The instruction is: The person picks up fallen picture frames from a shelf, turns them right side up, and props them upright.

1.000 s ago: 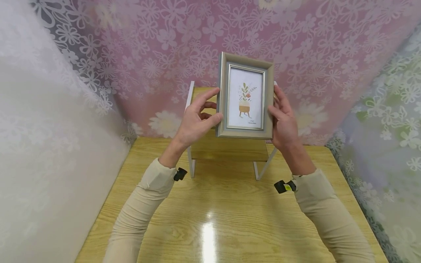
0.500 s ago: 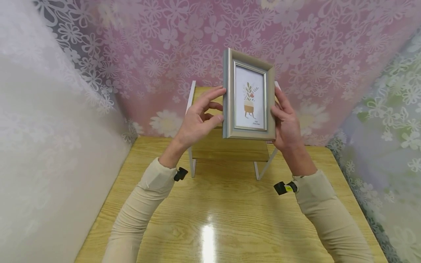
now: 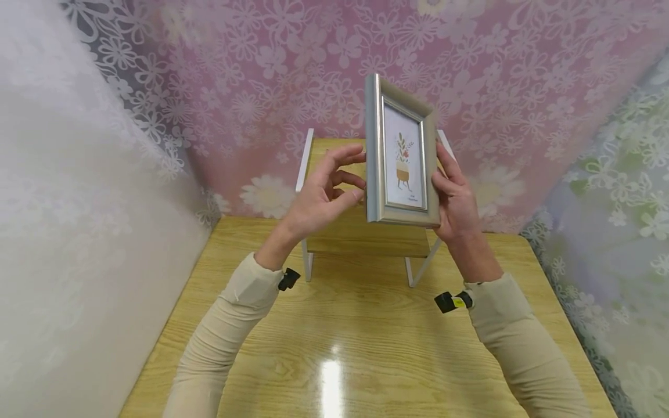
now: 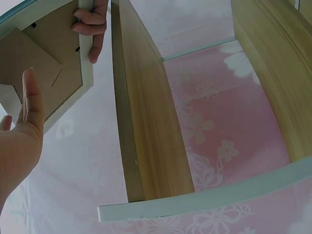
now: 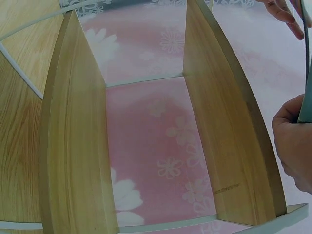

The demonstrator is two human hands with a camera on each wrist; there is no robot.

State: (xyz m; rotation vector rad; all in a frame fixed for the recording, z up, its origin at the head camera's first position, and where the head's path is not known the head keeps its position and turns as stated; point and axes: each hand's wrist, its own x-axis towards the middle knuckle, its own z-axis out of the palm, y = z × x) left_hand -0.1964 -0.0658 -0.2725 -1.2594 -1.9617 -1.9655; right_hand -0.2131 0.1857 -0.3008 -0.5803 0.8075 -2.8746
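Observation:
A silver-beige picture frame (image 3: 405, 157) with a potted-plant print is held up above the shelf, turned so its left side edge shows. My right hand (image 3: 456, 200) grips its right side, thumb on the front and fingers behind. My left hand (image 3: 326, 194) is at the left edge with loosely bent fingers; whether its fingertips touch the frame is hard to tell. From the left wrist view, the brown frame back (image 4: 56, 44) shows a stand flap (image 4: 29, 58), and my left hand (image 4: 22, 141) has one finger extended beside it.
Behind the frame stands a small two-tier shelf (image 3: 366, 238) with wooden boards and white metal legs, partly hidden. It sits on a wood-grain table (image 3: 292, 337). Flower-patterned walls (image 3: 251, 69) enclose the back and sides.
The picture frame has turned further, its left edge swinging right and more of its side showing. My left hand has moved right, its fingers looser along the edge. The right hand keeps its grip.

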